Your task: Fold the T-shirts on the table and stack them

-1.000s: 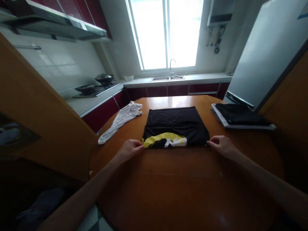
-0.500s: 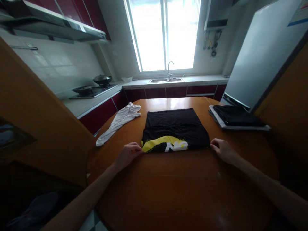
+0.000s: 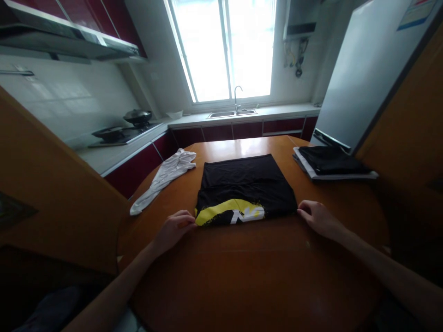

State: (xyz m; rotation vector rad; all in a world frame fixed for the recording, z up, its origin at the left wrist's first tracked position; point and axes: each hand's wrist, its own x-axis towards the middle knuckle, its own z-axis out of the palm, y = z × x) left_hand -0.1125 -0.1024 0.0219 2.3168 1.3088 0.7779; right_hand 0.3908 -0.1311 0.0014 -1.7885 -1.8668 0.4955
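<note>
A black T-shirt [image 3: 245, 184] with a yellow and white print lies partly folded on the wooden table [image 3: 249, 272]. Its near edge runs between my two hands. At the near left corner, the fingertips of my left hand [image 3: 176, 227] pinch the fabric. My right hand [image 3: 316, 216] grips the near right corner between thumb and fingers. The shirt lies flat, with its far part plain black and the print along the near edge.
A crumpled white garment [image 3: 164, 180] lies on the table's left side. Folded clothes [image 3: 332, 161], black over white, are stacked at the right. Beyond the table stand a counter with a sink [image 3: 231, 113], a stove with pans [image 3: 114, 133] and a fridge [image 3: 367, 69].
The whole view has shifted slightly, so everything appears a little further left. Both hands stay at the shirt's near corners, and the shirt looks much the same.
</note>
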